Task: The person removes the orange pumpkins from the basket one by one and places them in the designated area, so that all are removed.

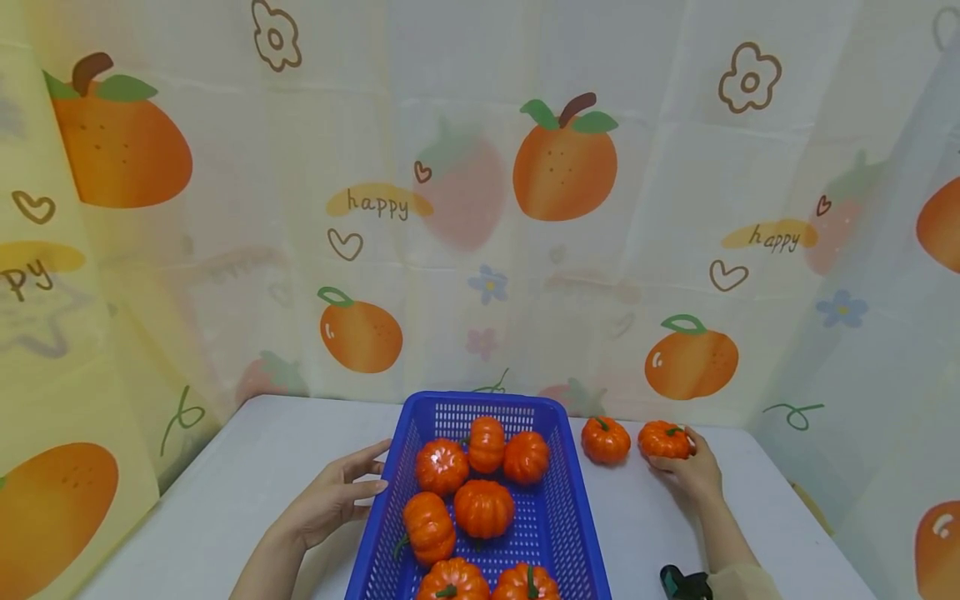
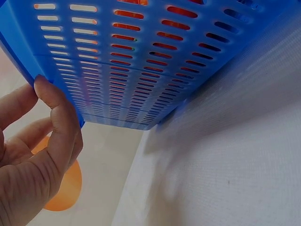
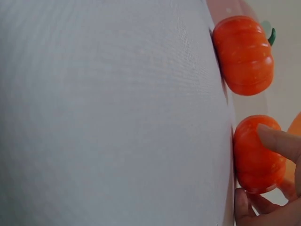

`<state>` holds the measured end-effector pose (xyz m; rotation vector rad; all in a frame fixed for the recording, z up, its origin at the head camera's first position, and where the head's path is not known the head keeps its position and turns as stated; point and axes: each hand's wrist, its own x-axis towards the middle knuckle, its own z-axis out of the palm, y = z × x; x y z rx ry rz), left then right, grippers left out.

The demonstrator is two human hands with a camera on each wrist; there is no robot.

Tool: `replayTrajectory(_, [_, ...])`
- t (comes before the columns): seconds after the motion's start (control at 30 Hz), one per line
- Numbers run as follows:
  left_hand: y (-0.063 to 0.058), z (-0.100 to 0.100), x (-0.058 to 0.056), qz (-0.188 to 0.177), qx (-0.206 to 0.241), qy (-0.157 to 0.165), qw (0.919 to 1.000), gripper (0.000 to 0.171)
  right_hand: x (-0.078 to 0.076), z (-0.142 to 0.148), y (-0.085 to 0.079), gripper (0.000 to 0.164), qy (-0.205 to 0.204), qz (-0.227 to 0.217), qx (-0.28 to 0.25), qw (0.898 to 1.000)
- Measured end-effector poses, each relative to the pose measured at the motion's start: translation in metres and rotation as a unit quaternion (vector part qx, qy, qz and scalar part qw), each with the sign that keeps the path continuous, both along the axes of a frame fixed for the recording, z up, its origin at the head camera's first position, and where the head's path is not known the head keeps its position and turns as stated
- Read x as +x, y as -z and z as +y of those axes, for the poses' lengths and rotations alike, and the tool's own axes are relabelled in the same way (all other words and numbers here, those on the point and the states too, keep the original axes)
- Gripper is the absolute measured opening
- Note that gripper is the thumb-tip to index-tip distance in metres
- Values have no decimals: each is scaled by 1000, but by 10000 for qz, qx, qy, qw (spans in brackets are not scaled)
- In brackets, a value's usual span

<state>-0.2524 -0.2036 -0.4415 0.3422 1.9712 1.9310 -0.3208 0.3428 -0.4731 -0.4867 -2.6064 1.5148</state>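
Observation:
A blue perforated plastic basket (image 1: 581,500) stands on the white table, with several glossy orange toy pumpkins (image 1: 484,508) inside. My left hand (image 1: 326,500) is at the basket's left side, its loosely spread fingertips touching the rim; the left wrist view shows the fingers (image 2: 59,108) against the rim's edge. At the back right, my right hand (image 1: 693,471) holds a toy pumpkin (image 1: 663,440) with a short green stem. The right wrist view has the thumb on this pumpkin (image 3: 256,157) and other fingers round its lower side, partly hidden.
Another toy pumpkin (image 1: 605,440) sits on the table between the basket and my right hand. A black object (image 1: 684,582) lies near my right sleeve. Behind the white table (image 1: 225,467) hangs a fruit-printed curtain (image 1: 465,317), which also runs along both sides.

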Motion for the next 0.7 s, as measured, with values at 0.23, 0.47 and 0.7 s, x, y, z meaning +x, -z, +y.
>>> replayTrajectory(0.23, [1, 0, 0, -14, -4, 11, 10000, 73, -1, 1, 0, 99, 89, -59, -156, 9998])
replayTrajectory(0.47, [0, -1, 0, 24, 25, 35, 10000, 73, -1, 0, -3, 98, 198, -79, 41, 9998])
replayTrajectory(0.7, [-1, 0, 0, 40, 47, 61, 10000, 73, 2, -8, -15, 92, 1086, 296, 304, 9932])
